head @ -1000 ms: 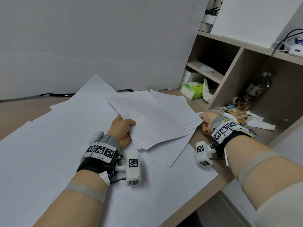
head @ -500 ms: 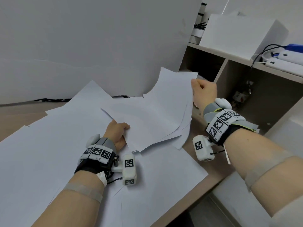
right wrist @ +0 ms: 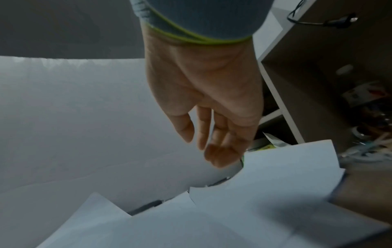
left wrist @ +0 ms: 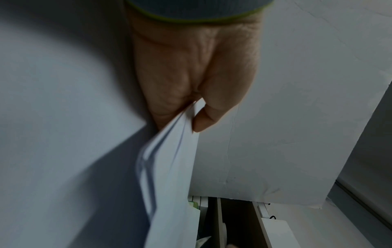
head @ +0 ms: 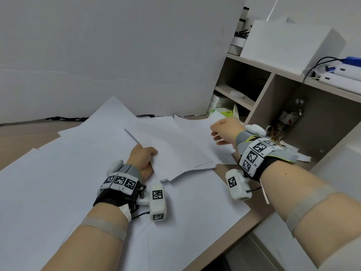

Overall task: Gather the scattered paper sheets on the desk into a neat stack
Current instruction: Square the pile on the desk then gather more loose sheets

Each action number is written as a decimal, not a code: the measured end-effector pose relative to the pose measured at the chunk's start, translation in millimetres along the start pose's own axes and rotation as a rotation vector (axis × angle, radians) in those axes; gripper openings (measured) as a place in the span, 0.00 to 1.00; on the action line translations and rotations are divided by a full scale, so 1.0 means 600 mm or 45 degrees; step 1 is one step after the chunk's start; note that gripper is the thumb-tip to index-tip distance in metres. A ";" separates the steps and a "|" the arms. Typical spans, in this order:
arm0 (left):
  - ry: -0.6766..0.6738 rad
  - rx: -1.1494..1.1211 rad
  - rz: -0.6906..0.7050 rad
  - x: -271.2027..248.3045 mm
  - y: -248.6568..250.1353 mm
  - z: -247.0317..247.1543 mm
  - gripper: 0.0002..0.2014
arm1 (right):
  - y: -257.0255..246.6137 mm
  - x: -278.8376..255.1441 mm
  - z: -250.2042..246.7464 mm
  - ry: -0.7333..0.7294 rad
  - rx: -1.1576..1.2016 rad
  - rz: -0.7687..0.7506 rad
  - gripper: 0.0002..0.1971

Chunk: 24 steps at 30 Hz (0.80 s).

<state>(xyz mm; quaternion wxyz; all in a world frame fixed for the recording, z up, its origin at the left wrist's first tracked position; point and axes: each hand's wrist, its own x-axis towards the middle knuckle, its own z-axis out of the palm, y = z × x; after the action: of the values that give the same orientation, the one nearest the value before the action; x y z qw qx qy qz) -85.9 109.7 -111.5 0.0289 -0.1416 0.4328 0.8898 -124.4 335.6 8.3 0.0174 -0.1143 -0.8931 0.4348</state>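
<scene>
Many white paper sheets [head: 58, 182] lie scattered and overlapping across the desk [head: 234, 225]. My left hand [head: 150, 156] grips the near-left edge of a loose bundle of sheets [head: 175, 151] in the middle. The left wrist view shows the thumb and fingers of that hand [left wrist: 192, 115] pinching several sheet edges [left wrist: 169, 159]. My right hand [head: 214, 134] hovers over the bundle's far right part with relaxed fingers and holds nothing. Seen from the right wrist, the right hand [right wrist: 203, 144] hangs above the top sheet [right wrist: 286, 176], apart from it.
A large white board [head: 117, 65] stands along the back of the desk. A wooden shelf unit [head: 261, 98] rises at the right, with a green tissue pack [head: 226, 112] and small clutter [head: 281, 132] at its foot. The desk's front edge runs diagonally at lower right.
The right hand had raised a sheet by its corner half a second ago; it has let go, the sheet lies on the bundle, and the hand has dropped lower. The left hand keeps its grip.
</scene>
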 end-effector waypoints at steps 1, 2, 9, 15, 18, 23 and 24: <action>0.001 -0.004 0.000 0.001 -0.001 -0.001 0.22 | 0.012 0.007 0.003 -0.002 -0.077 0.067 0.11; 0.004 -0.010 0.002 0.002 -0.001 -0.001 0.22 | 0.027 0.014 0.004 0.017 -0.161 0.121 0.12; 0.037 -0.075 0.067 0.012 0.000 -0.006 0.22 | 0.094 0.054 -0.014 0.110 -0.034 0.489 0.29; -0.021 -0.018 0.069 0.013 -0.005 -0.004 0.22 | 0.080 0.069 -0.009 0.142 0.620 0.719 0.17; -0.037 -0.024 0.066 0.014 -0.005 -0.004 0.23 | 0.079 0.075 -0.002 0.119 0.838 0.765 0.13; -0.029 -0.031 0.061 0.016 -0.007 -0.006 0.23 | 0.080 0.079 0.019 0.088 1.197 0.650 0.13; -0.027 -0.025 0.060 0.016 -0.006 -0.007 0.24 | 0.081 0.079 0.025 0.059 1.218 0.610 0.12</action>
<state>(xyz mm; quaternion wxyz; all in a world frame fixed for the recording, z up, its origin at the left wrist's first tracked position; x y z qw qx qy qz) -93.6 108.3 -119.3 0.0109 -0.1223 0.4268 0.8960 -163.3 363.4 -42.3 -0.0126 -0.3038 -0.5435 0.7824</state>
